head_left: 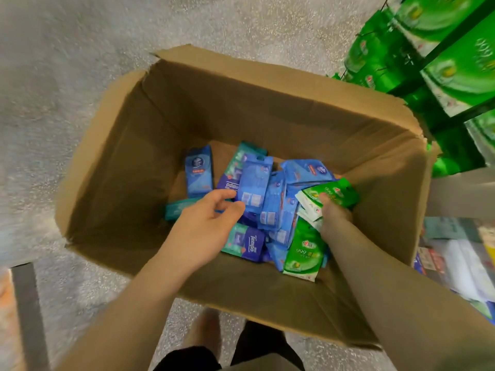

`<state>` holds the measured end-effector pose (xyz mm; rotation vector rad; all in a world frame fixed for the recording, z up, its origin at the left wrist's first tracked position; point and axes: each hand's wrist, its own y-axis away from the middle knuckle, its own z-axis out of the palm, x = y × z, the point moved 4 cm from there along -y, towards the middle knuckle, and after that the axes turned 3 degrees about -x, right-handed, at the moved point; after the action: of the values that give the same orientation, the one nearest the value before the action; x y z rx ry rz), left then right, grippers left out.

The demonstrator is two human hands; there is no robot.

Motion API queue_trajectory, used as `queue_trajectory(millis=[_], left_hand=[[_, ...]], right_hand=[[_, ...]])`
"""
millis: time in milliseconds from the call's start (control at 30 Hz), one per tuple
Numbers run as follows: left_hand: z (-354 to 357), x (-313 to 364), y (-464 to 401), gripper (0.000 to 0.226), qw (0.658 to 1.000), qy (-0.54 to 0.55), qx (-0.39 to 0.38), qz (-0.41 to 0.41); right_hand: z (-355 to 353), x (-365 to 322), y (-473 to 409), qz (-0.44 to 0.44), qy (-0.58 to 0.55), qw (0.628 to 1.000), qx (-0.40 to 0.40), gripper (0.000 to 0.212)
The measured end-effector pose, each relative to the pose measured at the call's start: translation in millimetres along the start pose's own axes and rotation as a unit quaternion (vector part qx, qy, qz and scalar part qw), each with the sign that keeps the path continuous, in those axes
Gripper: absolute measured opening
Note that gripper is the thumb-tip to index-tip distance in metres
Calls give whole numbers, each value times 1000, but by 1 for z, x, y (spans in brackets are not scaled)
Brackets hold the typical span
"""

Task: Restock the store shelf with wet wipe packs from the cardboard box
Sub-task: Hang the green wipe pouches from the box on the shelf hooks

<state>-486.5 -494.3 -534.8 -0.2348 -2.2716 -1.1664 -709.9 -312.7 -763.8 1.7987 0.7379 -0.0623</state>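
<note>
Matt brown cardboard box [187,108] holds glossy plastic wipe packs [254,186]; floor [67,76] rough, speckled.

Location: a shop aisle, seen from where I stand. Evidence, upper right of the frame: a shelf [439,49] with dark green rails, stocked with rows of identical green packs [455,73]. Right edge, lower: more packaged goods [455,261] in mixed colours. Centre: an open cardboard box [214,108] of retail wipe packs [254,183]. Left and top: speckled grey floor [67,76].
</note>
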Motion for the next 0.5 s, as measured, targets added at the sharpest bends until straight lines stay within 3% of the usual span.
queue_trajectory(millis=[67,133,167,267,400,467,500], left_hand=[[6,-3,-3,27,999,34,-5,-10],[12,-5,-4,21,996,87,-5,-22],[16,-3,-5,18,991,127,-4,-33],[28,6,-8,22,968,236,-32,-74],[53,15,-7,69,935,313,-133,-98],[59,10,-8,55,907,384,-142,-101],[57,6,-9,46,898,405,-136,-102]], right_hand=[[-3,-11,29,-17,-6,1000,22,50],[-12,-20,50,-72,40,995,61,79],[-17,-25,63,-103,51,991,65,82],[-16,-31,123,-139,-1,987,-83,53],[2,-19,202,-114,-9,916,-386,44],[7,-11,210,-107,18,897,-428,34],[6,-10,210,-108,33,904,-412,25]])
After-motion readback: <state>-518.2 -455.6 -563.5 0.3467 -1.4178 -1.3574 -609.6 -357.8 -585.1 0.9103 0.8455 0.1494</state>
